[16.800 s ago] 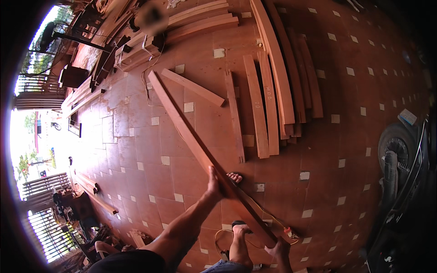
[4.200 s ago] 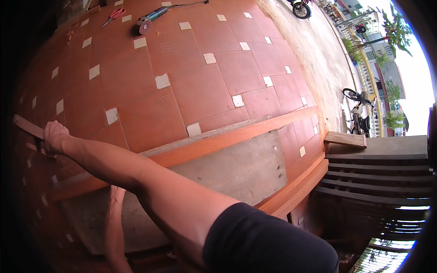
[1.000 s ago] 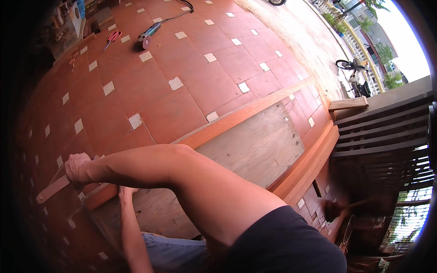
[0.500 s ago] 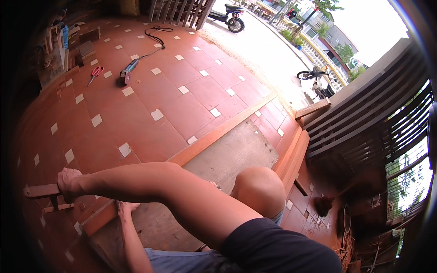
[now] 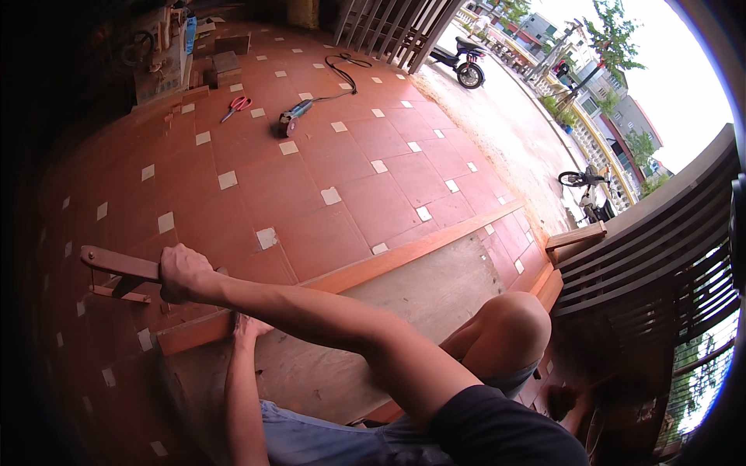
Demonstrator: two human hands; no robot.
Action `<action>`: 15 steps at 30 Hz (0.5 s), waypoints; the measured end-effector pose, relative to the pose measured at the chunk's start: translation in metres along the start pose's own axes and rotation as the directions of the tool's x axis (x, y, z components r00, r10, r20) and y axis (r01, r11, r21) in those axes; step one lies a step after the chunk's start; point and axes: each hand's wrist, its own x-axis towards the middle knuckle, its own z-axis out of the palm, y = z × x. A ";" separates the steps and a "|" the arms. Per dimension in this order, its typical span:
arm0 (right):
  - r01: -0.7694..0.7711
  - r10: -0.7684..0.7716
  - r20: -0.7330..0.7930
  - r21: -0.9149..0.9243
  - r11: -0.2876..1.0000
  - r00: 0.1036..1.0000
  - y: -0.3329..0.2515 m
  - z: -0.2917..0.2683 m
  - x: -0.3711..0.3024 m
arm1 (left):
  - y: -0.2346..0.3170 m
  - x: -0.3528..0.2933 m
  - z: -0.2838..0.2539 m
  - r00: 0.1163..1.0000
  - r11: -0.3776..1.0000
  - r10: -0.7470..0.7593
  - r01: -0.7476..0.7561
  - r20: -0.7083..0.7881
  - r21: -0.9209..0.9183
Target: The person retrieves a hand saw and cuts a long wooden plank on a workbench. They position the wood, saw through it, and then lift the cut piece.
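My right hand (image 5: 185,273) is closed round one end of a dark wooden frame saw (image 5: 120,265), held above the left end of a long reddish wooden beam (image 5: 412,250). The saw's lower bar and a thin line at its far end show; its blade is hard to make out. Below my right forearm, my left hand (image 5: 250,326) grips the beam near that end, its fingers partly hidden. A worn flat board (image 5: 435,272) lies along the beam's near side, beneath my legs.
On the tiled floor lie an angle grinder (image 5: 291,120) with its cord and red-handled scissors (image 5: 235,109). Wooden blocks (image 5: 227,68) stand at the far left. A slatted gate (image 5: 653,264) is at right. Motorbikes (image 5: 468,68) stand outside.
My right hand and the saw have shifted closer to my left hand and slightly farther from me. My view has turned left, so the floor things appear farther right.
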 end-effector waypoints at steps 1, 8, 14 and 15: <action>0.004 -0.004 0.035 -0.013 1.000 0.999 -0.006 -0.001 0.000 | -0.011 -0.004 -0.004 1.000 1.000 0.006 -0.006 -0.017 -0.006; -0.018 0.001 -0.113 -0.151 0.988 0.994 0.010 0.018 0.027 | -0.154 -0.080 -0.025 0.948 0.978 0.023 0.045 -0.318 0.205; -0.020 0.027 0.085 -0.077 0.997 0.996 -0.023 0.029 0.031 | -0.258 -0.167 -0.029 0.835 0.969 -0.072 0.188 -0.545 0.160; -0.015 0.020 0.104 -0.047 0.999 0.994 -0.015 0.030 0.033 | -0.258 -0.164 -0.030 0.851 0.972 -0.084 0.185 -0.518 0.147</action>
